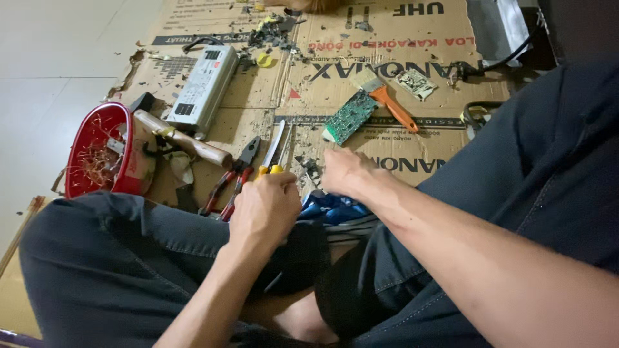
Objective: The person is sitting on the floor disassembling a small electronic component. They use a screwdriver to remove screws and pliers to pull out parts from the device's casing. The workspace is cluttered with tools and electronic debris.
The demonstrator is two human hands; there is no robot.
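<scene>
The person sits on the floor with legs crossed, in dark trousers, and looks down at both hands. The left hand (pixel 265 207) is closed in a fist around the yellow handle of a knife (pixel 273 151); the thin blade points away from the body and lies over the flattened cardboard (pixel 412 151) that covers the floor. The right hand (pixel 345 171) is just beside it, with the fingers curled down onto a small dark part (pixel 311 169) on the cardboard. I cannot tell if these fingers really pinch the part or only rest on it. Under the right wrist a piece of blue cloth (pixel 332 209) lies on the person's lap.

To the left of the knife, very near, lie pliers with red handles (pixel 232 177). Further left is a hammer with a wooden handle (pixel 184 143); its head end reaches to a red plastic basket (pixel 87 151), which holds thin bits of copper-coloured wire. Behind the hammer stands a long grey metal box (pixel 201 87) with a black cable. Ahead of the right hand, well apart from it, a green circuit board (pixel 349 117) lies on the cardboard, and just beside it a brush with an orange handle (pixel 387 100). A smaller pale circuit board (pixel 416 84) is further to the right. Small dark scraps (pixel 274 32) are scattered at the far edge of the cardboard.
</scene>
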